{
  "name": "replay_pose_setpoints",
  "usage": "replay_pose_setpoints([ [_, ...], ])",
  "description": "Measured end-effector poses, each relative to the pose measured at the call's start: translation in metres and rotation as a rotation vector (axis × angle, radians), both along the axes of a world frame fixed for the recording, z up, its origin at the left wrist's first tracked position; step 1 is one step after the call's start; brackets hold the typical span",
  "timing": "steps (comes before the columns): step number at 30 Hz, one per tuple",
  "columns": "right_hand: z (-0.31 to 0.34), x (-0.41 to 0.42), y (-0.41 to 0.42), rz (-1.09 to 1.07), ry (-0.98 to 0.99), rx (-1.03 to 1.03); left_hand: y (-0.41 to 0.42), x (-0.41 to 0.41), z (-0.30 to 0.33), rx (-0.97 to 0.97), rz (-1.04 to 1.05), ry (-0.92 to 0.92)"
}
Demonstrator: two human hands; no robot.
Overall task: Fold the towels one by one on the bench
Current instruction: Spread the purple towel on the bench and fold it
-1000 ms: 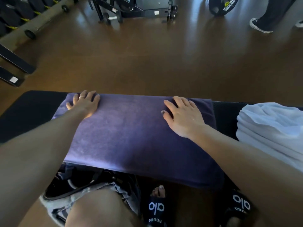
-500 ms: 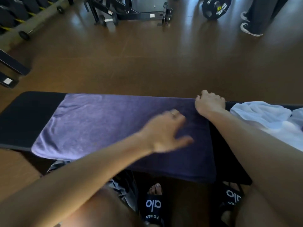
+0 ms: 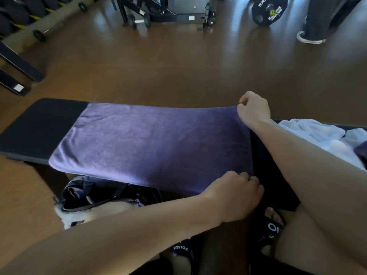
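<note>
Left hand point(image 3: 236, 195) pinched the near right corner of the purple towel point(image 3: 151, 143) — fingers curled round the cloth. Towel lay flat along the black counter point(image 3: 39, 124). Right hand point(image 3: 253, 109) gripped the far right corner. White towels point(image 3: 317, 135) sat just beside, rightward.

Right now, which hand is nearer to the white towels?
Right. The right hand pinches the purple towel's far corner just beside the white towels; the left hand grips its near corner, further away.
</note>
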State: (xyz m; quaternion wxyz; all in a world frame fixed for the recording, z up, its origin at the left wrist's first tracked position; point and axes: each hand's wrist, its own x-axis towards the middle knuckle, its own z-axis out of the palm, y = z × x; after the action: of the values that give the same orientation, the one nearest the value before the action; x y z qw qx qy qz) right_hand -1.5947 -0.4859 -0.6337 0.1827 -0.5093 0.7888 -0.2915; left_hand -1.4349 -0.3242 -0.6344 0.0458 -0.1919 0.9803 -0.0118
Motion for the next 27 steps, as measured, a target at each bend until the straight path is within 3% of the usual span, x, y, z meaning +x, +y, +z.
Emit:
replay_pose_setpoints([
  [3, 0.011, 0.005, -0.003, 0.034, -0.138, -0.007, -0.007, 0.023, 0.030, 0.234, 0.222, 0.151],
  [7, 0.039, 0.028, -0.005, 0.013, -0.785, -0.029, -0.033, 0.090, 0.066, 0.313, 0.543, 0.360],
  [10, 0.059, 0.055, -0.012, 0.104, -0.934, -0.018, -0.049, 0.162, 0.079, 0.510, 0.800, 0.648],
  [13, 0.075, 0.099, -0.030, 0.269, -0.787, -0.051, -0.053, 0.223, 0.080, 0.588, 1.001, 0.858],
  [19, 0.098, 0.221, -0.094, 0.536, -0.331, -0.107, -0.054, 0.331, 0.046, 0.411, 1.349, 1.164],
  [24, 0.081, 0.320, -0.141, 0.688, -0.086, -0.157, -0.054, 0.387, 0.014, 0.133, 1.581, 1.119],
  [27, 0.059, 0.357, -0.160, 0.734, -0.016, -0.165, -0.061, 0.406, -0.013, 0.075, 1.683, 1.130],
])
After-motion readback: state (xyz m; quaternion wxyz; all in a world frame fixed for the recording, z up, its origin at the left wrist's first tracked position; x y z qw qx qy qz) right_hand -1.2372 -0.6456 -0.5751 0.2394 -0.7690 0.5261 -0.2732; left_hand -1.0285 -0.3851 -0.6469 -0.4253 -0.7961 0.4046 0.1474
